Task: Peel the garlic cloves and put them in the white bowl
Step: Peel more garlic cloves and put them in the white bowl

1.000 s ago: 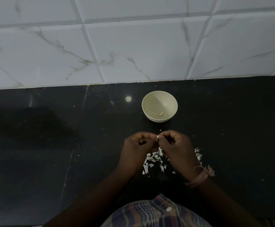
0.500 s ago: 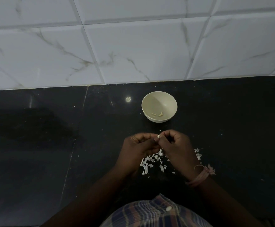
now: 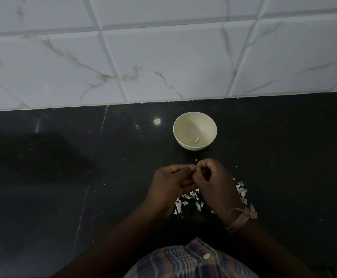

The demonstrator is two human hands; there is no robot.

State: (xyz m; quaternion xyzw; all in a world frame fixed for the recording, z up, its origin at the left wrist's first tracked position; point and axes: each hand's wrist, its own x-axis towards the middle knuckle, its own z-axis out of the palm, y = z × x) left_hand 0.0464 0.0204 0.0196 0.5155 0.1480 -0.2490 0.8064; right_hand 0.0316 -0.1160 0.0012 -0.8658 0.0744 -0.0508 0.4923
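Head view: the left hand [image 3: 172, 182] and right hand [image 3: 213, 180] meet fingertip to fingertip above the black counter [image 3: 63, 187], fingers curled; whether a clove is pinched between them cannot be told. The white bowl [image 3: 195, 131] stands just beyond the hands, holding a few peeled garlic cloves [image 3: 192, 139]. Garlic skins [image 3: 187, 201] lie scattered beneath the hands.

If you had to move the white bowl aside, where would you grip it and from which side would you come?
Probably at the near rim of the white bowl, coming from the person's side, where both hands are. The bowl stands upright and open, with a thin, bare rim, so a thumb inside and fingers outside would likely make a sound grip. The peeled garlic pieces lie low inside, clear of the rim.
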